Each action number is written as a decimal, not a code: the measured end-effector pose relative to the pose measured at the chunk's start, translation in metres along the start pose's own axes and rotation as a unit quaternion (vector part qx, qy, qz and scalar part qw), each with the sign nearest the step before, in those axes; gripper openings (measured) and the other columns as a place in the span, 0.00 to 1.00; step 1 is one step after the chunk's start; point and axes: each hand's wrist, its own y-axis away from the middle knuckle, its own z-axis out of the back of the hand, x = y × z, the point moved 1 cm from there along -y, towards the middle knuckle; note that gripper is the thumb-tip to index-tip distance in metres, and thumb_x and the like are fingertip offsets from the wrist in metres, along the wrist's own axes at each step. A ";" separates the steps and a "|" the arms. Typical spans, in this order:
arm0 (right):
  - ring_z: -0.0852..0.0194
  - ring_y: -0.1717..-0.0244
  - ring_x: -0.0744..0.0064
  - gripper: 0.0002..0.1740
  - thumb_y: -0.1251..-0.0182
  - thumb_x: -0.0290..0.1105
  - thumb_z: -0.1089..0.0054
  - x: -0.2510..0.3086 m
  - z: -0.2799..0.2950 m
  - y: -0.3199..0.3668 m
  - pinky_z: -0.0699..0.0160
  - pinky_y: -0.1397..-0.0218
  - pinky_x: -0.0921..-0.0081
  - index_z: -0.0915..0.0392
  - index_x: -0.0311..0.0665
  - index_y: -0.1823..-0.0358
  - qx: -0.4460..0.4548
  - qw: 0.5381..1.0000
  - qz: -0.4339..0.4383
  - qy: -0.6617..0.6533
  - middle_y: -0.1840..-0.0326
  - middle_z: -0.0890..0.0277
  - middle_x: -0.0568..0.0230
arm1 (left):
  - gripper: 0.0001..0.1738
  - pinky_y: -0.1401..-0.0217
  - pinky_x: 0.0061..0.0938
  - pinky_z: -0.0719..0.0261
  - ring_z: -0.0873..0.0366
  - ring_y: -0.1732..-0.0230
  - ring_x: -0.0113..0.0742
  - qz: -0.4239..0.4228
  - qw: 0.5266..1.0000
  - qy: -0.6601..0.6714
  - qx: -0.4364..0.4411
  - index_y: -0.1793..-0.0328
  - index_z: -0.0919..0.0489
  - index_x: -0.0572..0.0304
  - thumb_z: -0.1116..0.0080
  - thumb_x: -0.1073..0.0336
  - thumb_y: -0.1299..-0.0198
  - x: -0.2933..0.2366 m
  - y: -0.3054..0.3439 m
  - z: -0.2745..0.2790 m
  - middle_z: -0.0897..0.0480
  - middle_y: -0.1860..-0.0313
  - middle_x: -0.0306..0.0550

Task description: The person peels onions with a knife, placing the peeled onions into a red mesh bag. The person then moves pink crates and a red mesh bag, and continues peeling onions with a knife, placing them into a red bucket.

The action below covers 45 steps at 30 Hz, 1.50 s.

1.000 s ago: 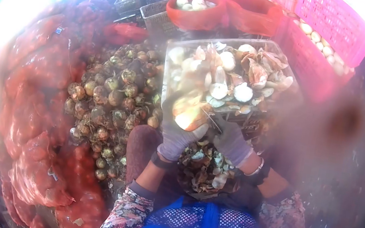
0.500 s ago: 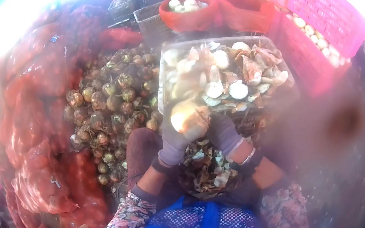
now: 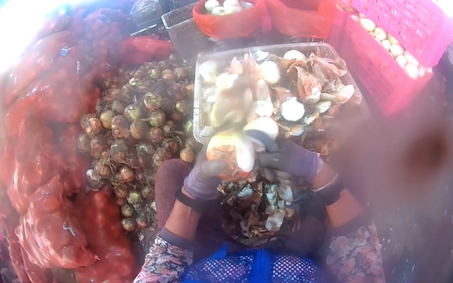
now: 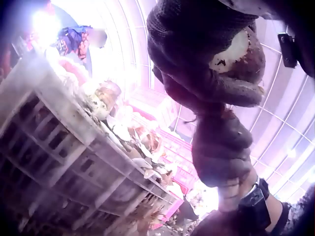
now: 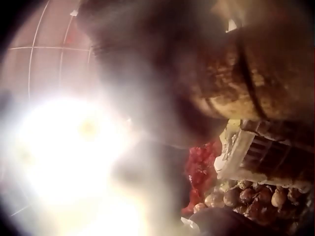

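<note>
My gloved left hand (image 3: 202, 180) holds a partly peeled onion (image 3: 225, 144), with pale flesh showing on top and brown skin below. In the left wrist view the fingers wrap round the same onion (image 4: 238, 56). Just to its right, my gloved right hand (image 3: 297, 160) has its fingers curled close against the onion's side; the small thin-bladed knife in it is mostly hidden by the glove. Both hands are above a heap of skins (image 3: 258, 206) between the knees, at the near edge of a white crate (image 3: 199, 110) of peeled onions and skins.
Unpeeled onions (image 3: 131, 126) lie heaped to the left, beside full red mesh sacks (image 3: 40, 159). Behind the crate stand a red tub (image 3: 228, 20) with white onions and another red tub (image 3: 300, 14). Pink crates (image 3: 380, 71) with peeled onions stand at the back right.
The onion has turned in the left hand, and more white flesh shows on its right side. The right hand has moved outward and a little up. The thin blade seen a second ago is hidden now.
</note>
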 end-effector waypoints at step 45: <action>0.19 0.59 0.56 0.32 0.38 0.19 0.51 -0.039 -0.034 -0.024 0.21 0.50 0.61 0.36 0.41 0.29 -0.342 0.869 0.277 0.226 0.44 0.22 0.50 | 0.43 0.38 0.33 0.22 0.23 0.40 0.40 -0.238 0.817 -0.470 -0.233 0.35 0.36 0.63 0.24 0.71 0.58 0.038 -0.004 0.009 0.23 0.43 0.51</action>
